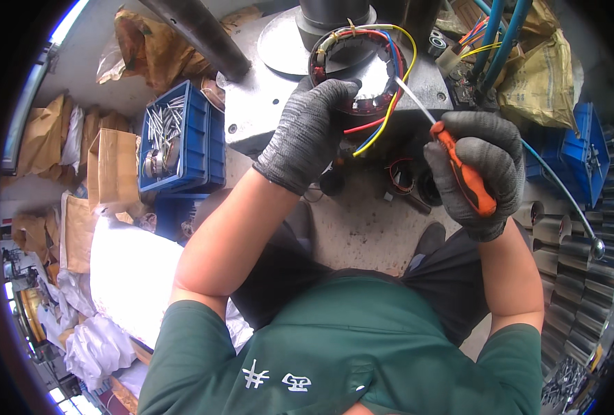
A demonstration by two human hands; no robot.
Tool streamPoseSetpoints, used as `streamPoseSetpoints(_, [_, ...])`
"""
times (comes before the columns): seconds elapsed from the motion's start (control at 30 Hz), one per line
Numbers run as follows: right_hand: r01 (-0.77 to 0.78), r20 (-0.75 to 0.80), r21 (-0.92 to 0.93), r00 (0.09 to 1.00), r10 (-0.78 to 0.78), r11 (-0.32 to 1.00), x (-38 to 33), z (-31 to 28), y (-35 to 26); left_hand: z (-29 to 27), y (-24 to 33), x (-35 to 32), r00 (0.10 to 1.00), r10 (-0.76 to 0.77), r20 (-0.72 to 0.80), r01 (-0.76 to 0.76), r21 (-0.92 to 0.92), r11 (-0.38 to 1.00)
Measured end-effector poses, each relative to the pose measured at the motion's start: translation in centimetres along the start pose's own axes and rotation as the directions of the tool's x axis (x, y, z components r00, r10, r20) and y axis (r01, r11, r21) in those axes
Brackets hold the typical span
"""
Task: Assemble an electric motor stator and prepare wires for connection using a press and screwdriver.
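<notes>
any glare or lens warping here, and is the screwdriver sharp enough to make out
Head view: the white sheet-like thing at left is blown out, nearly featureless; head view: fisheye bending and black corners at the rim; head view: the orange-handled screwdriver is clear enough to make out.

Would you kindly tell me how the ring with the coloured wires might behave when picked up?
The ring appears stiff, given its firm round body, and might roll if stood on edge. Its wires seem floppy, bowing in loose curves, so they would probably dangle.
</notes>
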State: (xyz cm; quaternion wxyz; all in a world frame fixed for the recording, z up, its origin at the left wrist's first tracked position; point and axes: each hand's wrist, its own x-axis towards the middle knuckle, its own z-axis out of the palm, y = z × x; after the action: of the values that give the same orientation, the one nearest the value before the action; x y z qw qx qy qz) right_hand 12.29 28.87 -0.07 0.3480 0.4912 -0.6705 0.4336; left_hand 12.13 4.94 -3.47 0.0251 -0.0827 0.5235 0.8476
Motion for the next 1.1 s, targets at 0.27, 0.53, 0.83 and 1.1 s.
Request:
streamPoseSetpoints(0.27, [-0.097, 0.045, 0.002, 0.994, 0.097, 0.995, 0.5, 1.0, -0.3, 1.4, 0.9, -0.8, 0.997, 0.081, 0.007, -0.079, -0.128, 0.989])
streamPoseSetpoints(0.53, [-0.194, 0.07, -0.007, 0.979, 0.194, 0.981, 0.4, 1.2, 0.1, 2.3, 0.9, -1.5, 0.997, 0.076, -0.018, -0.076, -0.019, 0.997])
streamPoseSetpoints(0.83, [-0.045, 0.019, 0.021, 0.999, 0.045, 0.999, -1.1, 2.1, 0.6, 0.2, -0.4, -0.3, 0.992, 0.069, 0.105, -0.079, 0.091, 0.993])
streamPoseSetpoints(1.1, [-0.05, -0.094, 0.044, 0.994, 0.054, 0.998, -1.1, 1.3, 1.2, 0.4, 0.1, -0.4, 0.983, -0.183, -0.024, 0.171, -0.259, 0.951])
